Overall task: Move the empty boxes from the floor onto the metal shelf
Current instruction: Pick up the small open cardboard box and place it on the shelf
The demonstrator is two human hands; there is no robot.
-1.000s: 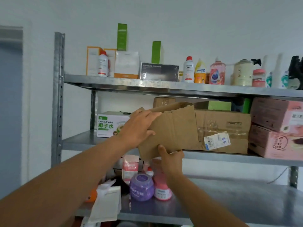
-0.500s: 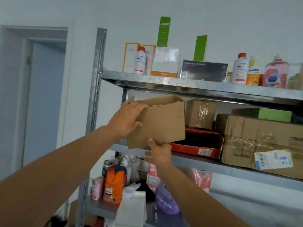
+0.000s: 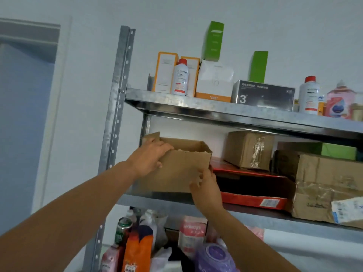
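An open, empty brown cardboard box rests at the left end of the middle level of the metal shelf, close to the left upright. My left hand grips its near left top edge, fingers over the rim. Its lower right front corner is pinched by my right hand. The box stands upright with a flap sticking up at its back left.
A flat red box lies right of the cardboard box, with taped cartons behind and a big carton further right. Bottles and boxes fill the top level; bottles and pouches crowd the level below. A doorway is on the left.
The box has gone from held tilted in front of the shelf to sitting on the middle level's left end. My right hand has shifted from under it to its lower right corner.
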